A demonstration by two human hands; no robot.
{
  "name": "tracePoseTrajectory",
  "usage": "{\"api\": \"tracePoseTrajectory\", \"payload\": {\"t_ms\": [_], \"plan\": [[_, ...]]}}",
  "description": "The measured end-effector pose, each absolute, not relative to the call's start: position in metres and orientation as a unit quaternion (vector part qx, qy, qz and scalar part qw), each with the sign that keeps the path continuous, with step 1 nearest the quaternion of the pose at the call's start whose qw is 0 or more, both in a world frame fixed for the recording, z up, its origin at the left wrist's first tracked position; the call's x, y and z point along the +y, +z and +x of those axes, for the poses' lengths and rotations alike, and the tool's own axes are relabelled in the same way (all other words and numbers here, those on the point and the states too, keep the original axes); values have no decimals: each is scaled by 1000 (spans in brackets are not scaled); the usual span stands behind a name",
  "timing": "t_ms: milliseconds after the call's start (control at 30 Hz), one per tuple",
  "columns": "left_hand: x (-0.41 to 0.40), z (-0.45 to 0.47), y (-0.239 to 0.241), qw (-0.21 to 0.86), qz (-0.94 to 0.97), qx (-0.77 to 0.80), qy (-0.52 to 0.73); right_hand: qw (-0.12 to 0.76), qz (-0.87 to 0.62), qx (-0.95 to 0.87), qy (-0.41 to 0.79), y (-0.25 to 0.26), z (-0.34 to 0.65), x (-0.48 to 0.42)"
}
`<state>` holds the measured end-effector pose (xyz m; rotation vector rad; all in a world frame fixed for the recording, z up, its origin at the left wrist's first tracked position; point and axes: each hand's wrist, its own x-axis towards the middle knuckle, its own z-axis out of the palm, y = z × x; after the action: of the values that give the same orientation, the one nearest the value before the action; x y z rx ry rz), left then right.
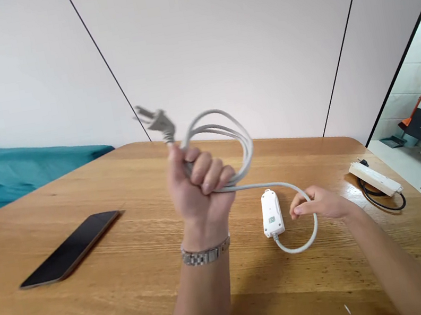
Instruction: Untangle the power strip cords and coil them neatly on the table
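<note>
"What's leftmost?"
"A dark flat device (pixel 72 248) on the desk (pixel 158 306)."
"Next?"
"A plug (pixel 158 120), above the raised left hand (pixel 201 186), its fingers clamped on the coiled pale cord (pixel 249 153)."
"Then?"
"The white power strip (pixel 271 213), lying on the desk. Beside it, the right hand (pixel 322 203), fingers curled; whether they grip the cord, I can't tell."
"Far right?"
"Another strip (pixel 375 178)."

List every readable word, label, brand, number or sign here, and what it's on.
No legible text.
Greenish label on the white power strip with the gray cord: too small to read.
Gray plug: blurred, no markings readable.
Second white strip, dark flat device: none readable.
</note>
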<state>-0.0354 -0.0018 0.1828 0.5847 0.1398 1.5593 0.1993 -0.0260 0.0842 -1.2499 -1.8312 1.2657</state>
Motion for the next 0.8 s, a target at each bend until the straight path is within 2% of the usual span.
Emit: {"api": "tracePoseTrajectory", "payload": {"t_ms": [133, 200, 300, 367, 433, 533, 667, 800], "plan": [[-3, -67, 189, 609, 198, 7, 768, 252, -286, -688, 618, 64, 204, -16], [-2, -78, 192, 575, 195, 34, 794, 269, -252, -657, 658, 58, 204, -14], [4, -79, 193, 567, 253, 131, 773, 456, -300, -533, 646, 63, 198, -14], [9, -66, 186, 598, 336, 188, 703, 575, -329, -439, 607, 76, 191, -16], [15, -43, 174, 624, 432, 219, 613, 635, -340, -398, 567, 90, 182, -22], [17, 3, 148, 645, 526, 235, 503, 679, -374, -412, 479, 101, 170, -34], [9, 52, 121, 677, 535, 245, 442, 656, -448, -525, 306, 94, 160, -45], [5, 63, 110, 692, 539, 235, 419, 519, -536, -657, 107, 86, 154, -50]]}}
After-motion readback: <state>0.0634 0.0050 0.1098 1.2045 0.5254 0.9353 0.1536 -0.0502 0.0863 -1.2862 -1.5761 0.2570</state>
